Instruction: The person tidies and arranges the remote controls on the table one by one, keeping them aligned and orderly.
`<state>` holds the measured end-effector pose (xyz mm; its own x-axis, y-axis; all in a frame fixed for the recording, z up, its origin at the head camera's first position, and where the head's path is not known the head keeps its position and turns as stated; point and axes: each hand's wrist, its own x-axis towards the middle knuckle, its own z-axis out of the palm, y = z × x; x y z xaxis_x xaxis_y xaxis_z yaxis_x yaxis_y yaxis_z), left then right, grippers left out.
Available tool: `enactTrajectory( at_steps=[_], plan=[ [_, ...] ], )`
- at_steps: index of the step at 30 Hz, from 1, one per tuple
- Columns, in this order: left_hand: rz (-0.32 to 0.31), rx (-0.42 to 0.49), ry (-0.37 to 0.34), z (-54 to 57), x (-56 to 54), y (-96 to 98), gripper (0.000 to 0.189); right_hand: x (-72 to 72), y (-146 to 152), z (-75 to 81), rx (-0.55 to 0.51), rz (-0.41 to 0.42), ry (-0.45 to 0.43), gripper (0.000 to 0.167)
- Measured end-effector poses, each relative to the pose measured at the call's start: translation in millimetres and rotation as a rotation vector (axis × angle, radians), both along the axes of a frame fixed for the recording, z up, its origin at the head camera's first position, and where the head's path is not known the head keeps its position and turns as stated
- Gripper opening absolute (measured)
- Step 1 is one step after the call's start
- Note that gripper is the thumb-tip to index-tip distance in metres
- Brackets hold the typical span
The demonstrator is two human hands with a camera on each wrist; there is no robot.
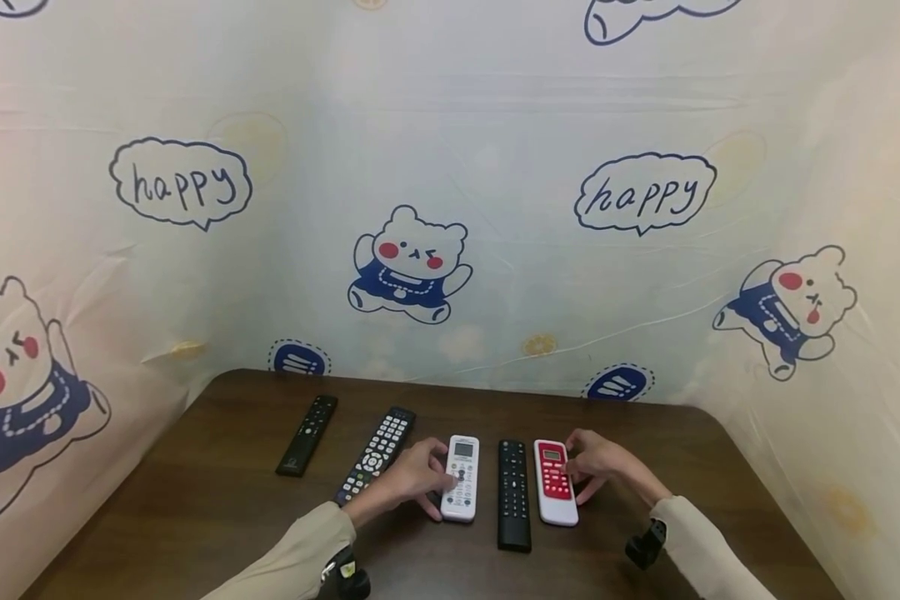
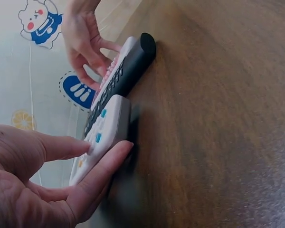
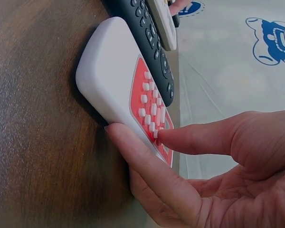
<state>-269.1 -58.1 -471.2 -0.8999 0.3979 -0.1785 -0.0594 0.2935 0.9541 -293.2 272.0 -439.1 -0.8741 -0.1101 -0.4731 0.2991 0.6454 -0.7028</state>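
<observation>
My left hand (image 1: pixel 412 479) holds a white remote control (image 1: pixel 461 500) with a small screen, thumb on its button face and fingers along its left side. In the left wrist view the fingertips (image 2: pixel 121 148) lie at its edge, close to the tabletop. My right hand (image 1: pixel 598 460) holds a white remote control with a red keypad (image 1: pixel 558 507) by its right side. Its thumb rests on the buttons in the right wrist view, while the fingers (image 3: pixel 147 154) run along the edge. Between these two lies a slim black remote control (image 1: pixel 513 533).
Left of my left hand lies a black remote control with pale buttons (image 1: pixel 390 433), partly covered by that hand. Farther left is another black remote control (image 1: pixel 307 433). The brown wooden table (image 1: pixel 195 483) ends at a printed curtain (image 1: pixel 525 275) behind and at both sides.
</observation>
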Motion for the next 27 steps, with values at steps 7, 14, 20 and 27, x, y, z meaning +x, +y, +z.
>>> enactTrajectory(
  at_steps=[7, 14, 20, 27],
  plan=[
    [-0.009, 0.022, -0.003, -1.2, 1.3, -0.5, 0.062, 1.5, 1, -1.9, 0.0, 0.014, 0.01, 0.041],
    [-0.005, 0.01, 0.016, 7.9, -2.6, -6.4, 0.058, 0.6, 2, -1.4, -0.001, 0.009, 0.009, 0.044],
    [0.014, 0.033, 0.094, 16.3, -7.1, -22.7, 0.052, -1.2, 2, -1.5, -0.006, 0.011, 0.002, 0.044],
    [0.075, 0.033, 0.132, 26.6, -13.5, -39.1, 0.049, -1.9, 2, -1.2, -0.015, 0.002, -0.008, 0.044]
  ],
)
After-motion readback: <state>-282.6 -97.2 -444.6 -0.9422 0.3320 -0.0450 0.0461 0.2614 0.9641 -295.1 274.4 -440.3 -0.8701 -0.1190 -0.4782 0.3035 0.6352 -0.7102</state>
